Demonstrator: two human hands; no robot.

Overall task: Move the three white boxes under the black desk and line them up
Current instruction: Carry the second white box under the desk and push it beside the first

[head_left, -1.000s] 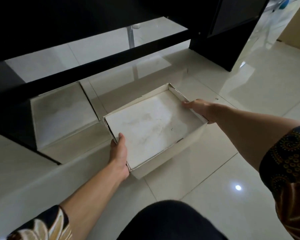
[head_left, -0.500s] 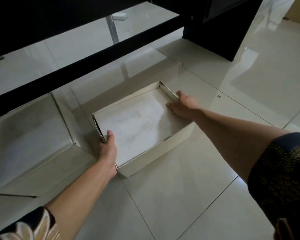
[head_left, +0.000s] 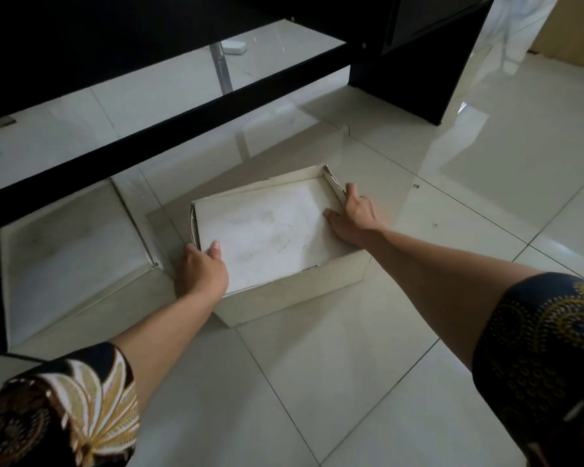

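Note:
A shallow open white box (head_left: 267, 234) rests on the tiled floor just in front of the black desk's low crossbar (head_left: 169, 129). My left hand (head_left: 201, 269) grips its near-left wall, thumb inside. My right hand (head_left: 353, 214) holds the right wall near the far corner, fingers over the rim. A second white box (head_left: 71, 251) lies to the left, partly under the desk's edge, with a gap of floor between the two. No third box is in view.
The desk's black leg panel (head_left: 418, 72) stands at the far right. A thin metal leg (head_left: 221, 69) and a small white object (head_left: 235, 47) are on the floor behind the crossbar. Glossy tiles (head_left: 486, 197) stretch to the right and toward me.
The box in my hands has gone down to the floor and slid toward the desk and the left box. My right hand shifted along the right wall.

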